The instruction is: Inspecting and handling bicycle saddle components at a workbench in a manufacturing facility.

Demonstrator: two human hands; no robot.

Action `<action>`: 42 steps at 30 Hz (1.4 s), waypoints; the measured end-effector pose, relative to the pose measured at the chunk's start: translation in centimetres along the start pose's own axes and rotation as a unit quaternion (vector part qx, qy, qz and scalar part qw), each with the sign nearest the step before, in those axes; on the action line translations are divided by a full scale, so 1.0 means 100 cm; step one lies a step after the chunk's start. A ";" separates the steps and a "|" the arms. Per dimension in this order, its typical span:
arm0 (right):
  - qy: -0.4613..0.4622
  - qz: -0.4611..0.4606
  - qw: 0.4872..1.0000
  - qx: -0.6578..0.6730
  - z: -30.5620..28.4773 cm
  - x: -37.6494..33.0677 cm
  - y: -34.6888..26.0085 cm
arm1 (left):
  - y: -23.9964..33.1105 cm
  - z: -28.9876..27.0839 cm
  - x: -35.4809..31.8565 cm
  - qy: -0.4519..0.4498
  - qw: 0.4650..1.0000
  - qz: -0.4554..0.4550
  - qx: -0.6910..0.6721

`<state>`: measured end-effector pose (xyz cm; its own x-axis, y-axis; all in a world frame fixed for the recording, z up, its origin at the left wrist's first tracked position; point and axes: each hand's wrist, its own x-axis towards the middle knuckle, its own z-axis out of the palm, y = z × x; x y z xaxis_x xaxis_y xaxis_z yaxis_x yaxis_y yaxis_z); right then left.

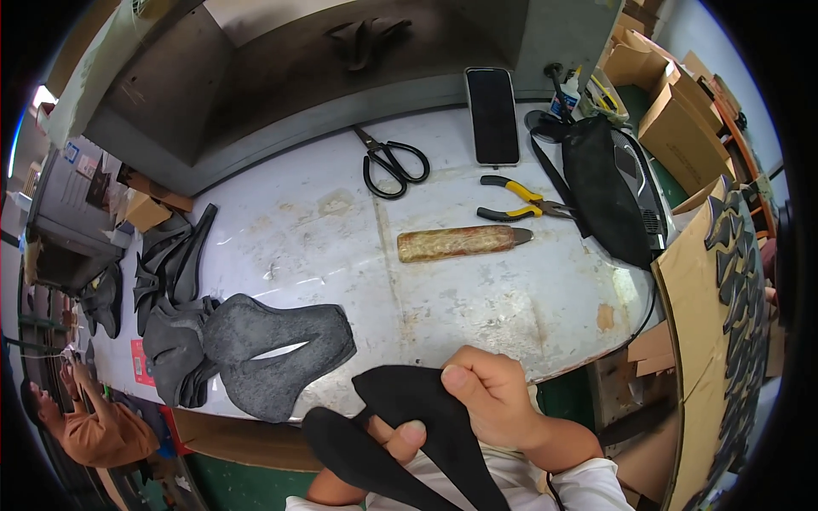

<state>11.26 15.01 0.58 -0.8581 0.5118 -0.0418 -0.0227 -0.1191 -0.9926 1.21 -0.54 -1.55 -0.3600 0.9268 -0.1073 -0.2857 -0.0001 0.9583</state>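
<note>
In front of my body, at the table's near edge, a black, soft-looking shoe upper piece [417,387] with two long flaps is held in both hands. My right hand [494,396] pinches its upper right edge, thumb on top. Lower down, my left hand [405,439] shows between the two flaps, its thumb and a finger closed on the piece; the rest of that hand is hidden behind it. A flat dark grey upper piece [315,332] with a slit lies on the table just left of the held piece, its lower edge near the table's rim.
On the white table [332,247] lie black scissors [394,169], yellow-handled pliers [528,202], a tape-wrapped knife [460,244], a phone [492,115] and a black bag [601,187]. Stacked grey pieces [175,349] sit left. Cardboard [694,341] stands right; another person [102,426] is far left.
</note>
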 end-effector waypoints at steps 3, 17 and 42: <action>0.062 0.155 0.952 0.257 0.004 -0.004 0.004 | 0.005 0.012 0.013 0.121 0.989 0.026 0.077; -0.163 0.171 0.943 0.234 -0.020 -0.045 0.021 | -0.006 0.020 0.019 0.136 0.965 -0.016 -0.224; 0.003 -0.053 0.985 -0.161 -0.016 -0.024 0.006 | 0.017 0.023 0.003 0.183 0.982 0.047 0.027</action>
<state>14.11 15.04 -0.05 -0.8570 0.5112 0.0645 0.0527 0.2115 -0.9759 2.70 0.61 0.62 -0.6797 0.7273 -0.0957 -0.1913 -0.0498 0.9803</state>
